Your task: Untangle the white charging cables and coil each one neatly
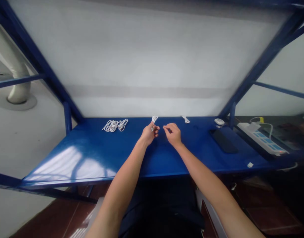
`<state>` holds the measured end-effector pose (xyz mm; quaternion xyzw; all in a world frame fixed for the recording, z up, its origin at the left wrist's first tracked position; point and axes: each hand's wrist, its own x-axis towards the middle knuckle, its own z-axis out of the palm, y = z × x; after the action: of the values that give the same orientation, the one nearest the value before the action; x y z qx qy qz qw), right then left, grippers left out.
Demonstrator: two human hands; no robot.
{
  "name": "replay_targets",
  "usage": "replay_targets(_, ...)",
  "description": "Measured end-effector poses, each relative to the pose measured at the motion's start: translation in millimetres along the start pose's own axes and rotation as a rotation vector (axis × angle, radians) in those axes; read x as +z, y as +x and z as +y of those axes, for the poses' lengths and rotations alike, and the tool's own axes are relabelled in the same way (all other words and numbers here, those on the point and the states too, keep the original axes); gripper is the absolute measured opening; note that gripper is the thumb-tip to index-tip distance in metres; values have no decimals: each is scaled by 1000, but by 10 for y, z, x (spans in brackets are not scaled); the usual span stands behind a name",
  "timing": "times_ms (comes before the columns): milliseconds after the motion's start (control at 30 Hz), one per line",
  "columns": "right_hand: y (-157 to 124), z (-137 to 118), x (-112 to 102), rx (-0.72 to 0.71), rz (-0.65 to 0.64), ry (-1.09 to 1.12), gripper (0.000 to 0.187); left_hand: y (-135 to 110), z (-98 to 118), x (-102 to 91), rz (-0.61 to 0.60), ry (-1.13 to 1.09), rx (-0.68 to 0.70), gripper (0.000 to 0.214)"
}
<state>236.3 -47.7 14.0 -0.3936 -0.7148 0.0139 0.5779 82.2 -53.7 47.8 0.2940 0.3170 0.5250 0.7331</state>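
My left hand (148,135) is closed around a folded white cable (154,119), whose looped end sticks up above the fingers. Just to its right, my right hand (174,135) has thumb and forefinger brought together in a pinch. Anything between those fingertips is too small to make out. The two hands are close but apart, over the middle of the blue table (132,155). Coiled white cables (112,125) lie on the table to the left. Behind and right of my right hand rests another small white cable bundle (185,119).
On the right lie a dark phone (223,141), a small round white object (219,122) and a little white piece (250,164) near the front edge. A white power strip (263,138) sits beyond. Blue frame posts (67,117) and a pale back panel (152,66) bound the table.
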Motion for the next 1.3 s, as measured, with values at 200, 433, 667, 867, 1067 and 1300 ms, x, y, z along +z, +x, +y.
replay_targets(200,-6,-30,-4,49,-60,73,19,47,-5,-31,39,137,54,41)
replay_targets(433,44,72,-49,364,-10,41,17,78,-189,-53,22,831,425,49)
replay_targets(667,84,105,5,812,-125,543,16,-6,-316,63,-332,670,144,49)
replay_targets(867,111,52,-36,827,-229,802,22,27,-221,-6,-262,661,231,43)
replay_targets(1067,102,58,-43,866,-282,860,23,4,-246,-27,-123,1014,550,26)
replay_targets(1300,107,49,-76,933,-370,934,23,-4,-245,-65,33,1322,446,16)
